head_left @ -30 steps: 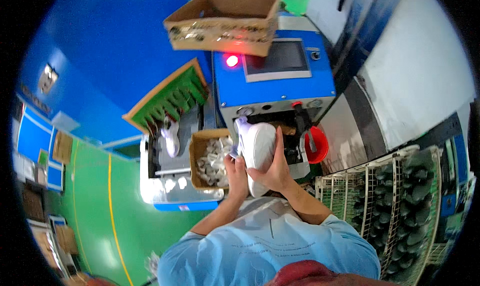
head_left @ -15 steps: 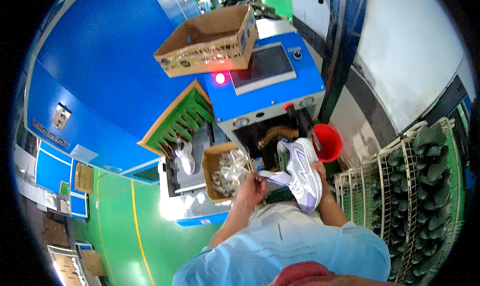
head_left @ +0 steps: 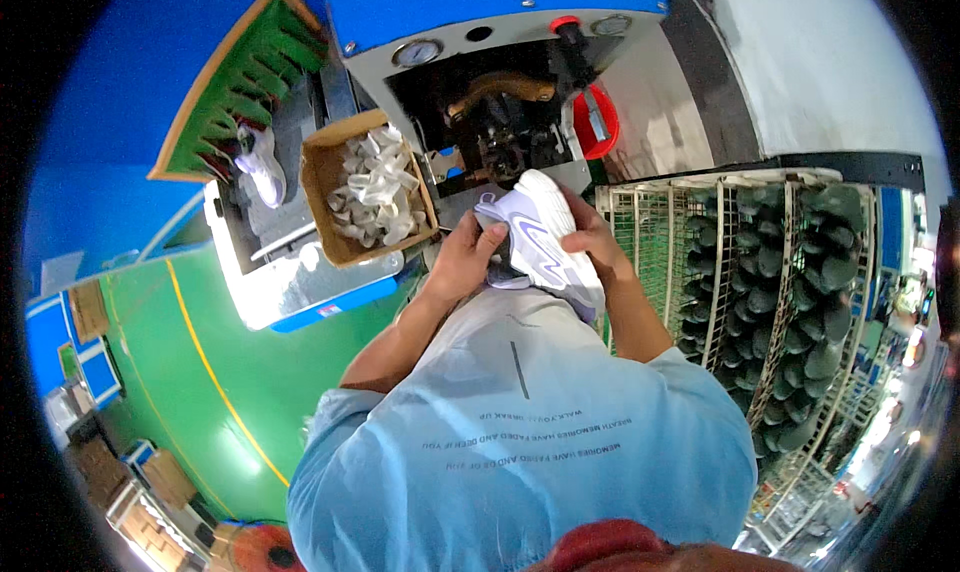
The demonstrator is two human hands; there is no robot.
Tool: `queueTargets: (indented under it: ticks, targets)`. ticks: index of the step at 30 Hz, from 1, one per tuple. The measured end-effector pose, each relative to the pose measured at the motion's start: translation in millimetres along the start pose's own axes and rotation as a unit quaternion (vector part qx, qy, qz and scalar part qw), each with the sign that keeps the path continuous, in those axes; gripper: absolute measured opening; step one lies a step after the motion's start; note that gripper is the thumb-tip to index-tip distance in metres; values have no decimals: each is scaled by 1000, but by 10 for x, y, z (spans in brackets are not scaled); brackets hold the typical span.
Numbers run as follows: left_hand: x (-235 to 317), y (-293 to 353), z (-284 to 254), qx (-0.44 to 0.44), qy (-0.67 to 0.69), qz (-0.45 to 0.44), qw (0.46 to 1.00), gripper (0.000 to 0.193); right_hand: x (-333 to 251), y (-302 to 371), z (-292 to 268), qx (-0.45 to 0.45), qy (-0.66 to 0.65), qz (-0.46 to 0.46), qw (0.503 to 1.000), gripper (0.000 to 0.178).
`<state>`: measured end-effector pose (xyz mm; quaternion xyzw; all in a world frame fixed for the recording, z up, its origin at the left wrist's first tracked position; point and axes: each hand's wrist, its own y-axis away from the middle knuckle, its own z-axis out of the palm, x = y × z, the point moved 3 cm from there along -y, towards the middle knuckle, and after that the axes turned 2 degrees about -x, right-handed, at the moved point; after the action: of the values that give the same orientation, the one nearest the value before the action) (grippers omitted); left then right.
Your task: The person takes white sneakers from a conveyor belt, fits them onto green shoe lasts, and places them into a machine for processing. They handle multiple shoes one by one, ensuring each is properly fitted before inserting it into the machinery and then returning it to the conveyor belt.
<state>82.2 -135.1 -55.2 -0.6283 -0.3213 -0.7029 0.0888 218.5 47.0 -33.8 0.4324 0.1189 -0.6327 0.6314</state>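
Observation:
A white and lavender sneaker [head_left: 545,227] is held in front of my body, tilted with its white sole facing right. My left hand [head_left: 468,260] grips it at the collar, with the thumb pressed on the upper near the opening. From the other side, my right hand [head_left: 594,240] wraps round the sole. Just beyond the sneaker is the dark opening of a blue and grey machine, with a brown curved pad [head_left: 505,90] inside. Left of my hands, a cardboard box [head_left: 318,197] holds several translucent white plastic pieces [head_left: 380,187].
Farther left, another white sneaker [head_left: 262,170] lies on a dark conveyor beside a green fringed curtain [head_left: 250,82]. A red bucket [head_left: 606,137] stands right of the machine. A wire rack [head_left: 712,322] of dark foot-shaped pieces is close on my right.
My left hand has moved from the sneaker's tongue to its collar. The sneaker has turned so that its sole faces more to the right. The view has tipped down toward my body.

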Motion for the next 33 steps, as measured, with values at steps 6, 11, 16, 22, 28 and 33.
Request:
queueTargets:
  ticks: [6,11,16,22,28,33]
  targets:
    - [88,154,9,113,-122,154,974,46,-167,-60,55,-38,214,-174,960,107]
    - [-54,9,92,-12,33,50,998,39,-399,-417,-109,143,183,-157,960,91]
    - [-75,-403,208,-25,137,34,990,38,-694,-748,-33,225,316,-135,912,95]
    - [-609,-952,419,-10,243,-11,970,34,-737,-1130,290,225,681,-69,693,113]
    - [-728,-896,421,2,389,-96,916,27,-781,-1265,694,208,752,49,623,117]
    - [-632,-767,47,-19,327,-107,939,36,-844,-1440,534,207,755,-5,622,110]
